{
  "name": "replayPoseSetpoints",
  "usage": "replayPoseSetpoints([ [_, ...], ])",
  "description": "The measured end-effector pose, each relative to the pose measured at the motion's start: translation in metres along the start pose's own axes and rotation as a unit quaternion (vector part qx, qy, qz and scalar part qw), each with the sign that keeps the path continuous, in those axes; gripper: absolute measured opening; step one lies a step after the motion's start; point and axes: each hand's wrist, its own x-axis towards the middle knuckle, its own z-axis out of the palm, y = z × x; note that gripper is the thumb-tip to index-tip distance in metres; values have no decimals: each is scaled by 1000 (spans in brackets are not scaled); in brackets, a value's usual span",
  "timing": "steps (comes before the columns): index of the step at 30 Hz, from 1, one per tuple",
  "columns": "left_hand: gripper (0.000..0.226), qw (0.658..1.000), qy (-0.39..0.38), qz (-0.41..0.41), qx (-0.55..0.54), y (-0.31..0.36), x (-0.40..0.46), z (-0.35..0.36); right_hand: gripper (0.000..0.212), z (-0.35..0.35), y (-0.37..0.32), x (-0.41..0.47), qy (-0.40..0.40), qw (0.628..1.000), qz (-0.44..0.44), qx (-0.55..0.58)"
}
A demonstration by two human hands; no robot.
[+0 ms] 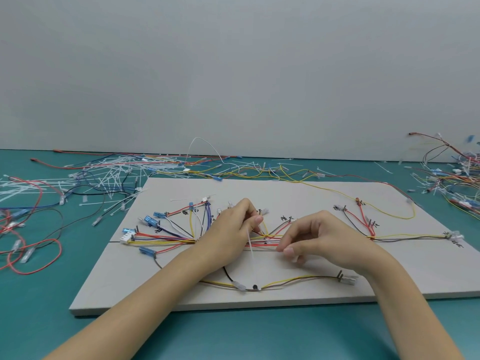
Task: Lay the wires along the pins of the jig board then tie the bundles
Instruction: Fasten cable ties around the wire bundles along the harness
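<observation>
Hands meet at the centre of the frame, over the middle of the jig board (298, 193). Your left hand (231, 229) has its fingers curled, thumb and forefinger pinching a white cable tie (250, 245) whose tail runs down toward the lower centre of the frame. Your right hand (319, 237) is curled too, its thumb and fingertips (287, 250) pinching at the bundle of wires (262, 242) where red, white and yellow strands run side by side across the board between the two hands. From that bundle, to the left of centre, the wires fan out to blue connectors (149, 220) and a white plug (127, 238) held at small pins. To the right of centre, red wires branch upward to pins beside handwritten marks, and a yellow and grey pair runs to a clear connector (454, 235) at the right edge of the board. Below your hands, a yellow and brown pair (298, 278) curves along the lower part of the board to a white connector (349, 279). The board lies on a teal table (233, 333). At the upper left of the table lies a scatter of white ties (111, 175) and loose red, black and blue wires; another tangle of wires (452, 172) sits at the far right. A long yellow wire (384, 214) loops across the upper right of the board.
</observation>
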Motion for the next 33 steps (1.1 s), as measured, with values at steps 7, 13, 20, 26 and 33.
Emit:
replayPoseSetpoints([
  [7,17,1000,1,12,9,0,-1,0,6,0,-1,0,8,1000,-11,-2],
  [13,13,999,-18,25,-9,0,-2,0,9,1,0,0,54,994,-37,-93],
  [20,13,999,-28,34,3,0,-2,0,7,7,9,4,45,989,-9,-141],
  [26,13,999,-23,35,1,-1,-2,1,7,10,7,5,53,985,-20,-162],
  [33,14,999,-17,28,-13,-2,0,2,7,11,10,9,71,988,-20,-133],
])
